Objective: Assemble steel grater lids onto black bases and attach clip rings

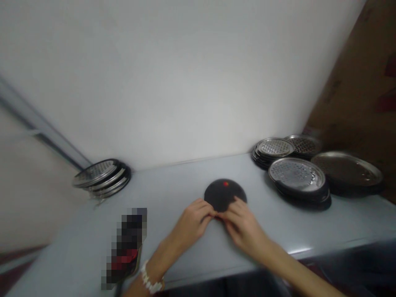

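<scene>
A flat black disc (pixel 221 194) lies on the table in front of me, with a small red and orange mark near its far edge. At its near rim, my left hand (pixel 196 218) pinches the edge, thumb and fingertips together. My right hand (pixel 244 225) grips the same rim, its fingertips meeting those of the left. Some of its fingers rest over the disc's right side. Whatever lies between the fingertips is mostly hidden. A white beaded bracelet (pixel 150 278) circles my left wrist.
Patterned round metal plates with dark undersides form a stack (pixel 103 177) at the left and several piles (pixel 297 175) at the right. A pixelated dark and red object (pixel 125 247) lies left of my arm. The pale table (pixel 173 181) meets a white wall; brown cardboard (pixel 352 107) stands at right.
</scene>
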Tool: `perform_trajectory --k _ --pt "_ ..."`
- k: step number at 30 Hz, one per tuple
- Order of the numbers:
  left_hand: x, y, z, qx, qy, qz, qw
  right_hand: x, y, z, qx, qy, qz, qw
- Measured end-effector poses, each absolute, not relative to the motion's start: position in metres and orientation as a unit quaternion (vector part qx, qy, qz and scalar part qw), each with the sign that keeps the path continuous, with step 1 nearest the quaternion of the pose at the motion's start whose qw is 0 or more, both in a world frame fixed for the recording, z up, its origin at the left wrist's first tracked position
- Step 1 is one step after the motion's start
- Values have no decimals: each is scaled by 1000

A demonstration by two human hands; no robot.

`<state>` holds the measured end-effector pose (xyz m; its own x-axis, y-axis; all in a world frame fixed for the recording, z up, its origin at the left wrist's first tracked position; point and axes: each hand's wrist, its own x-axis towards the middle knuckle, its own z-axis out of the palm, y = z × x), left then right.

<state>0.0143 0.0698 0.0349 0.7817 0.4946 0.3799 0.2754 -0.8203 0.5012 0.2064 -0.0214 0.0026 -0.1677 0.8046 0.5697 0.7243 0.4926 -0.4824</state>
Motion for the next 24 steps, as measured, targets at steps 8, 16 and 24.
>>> perform_trajectory --k 8,16,24 --pt "28 73 39 933 166 246 202 225 -18 10 -485 -774 86 398" --pt "25 77 31 932 165 254 200 228 -18 2 -464 -778 64 417" --pt "25 81 20 922 144 309 186 227 -17 8 -474 -778 71 406"
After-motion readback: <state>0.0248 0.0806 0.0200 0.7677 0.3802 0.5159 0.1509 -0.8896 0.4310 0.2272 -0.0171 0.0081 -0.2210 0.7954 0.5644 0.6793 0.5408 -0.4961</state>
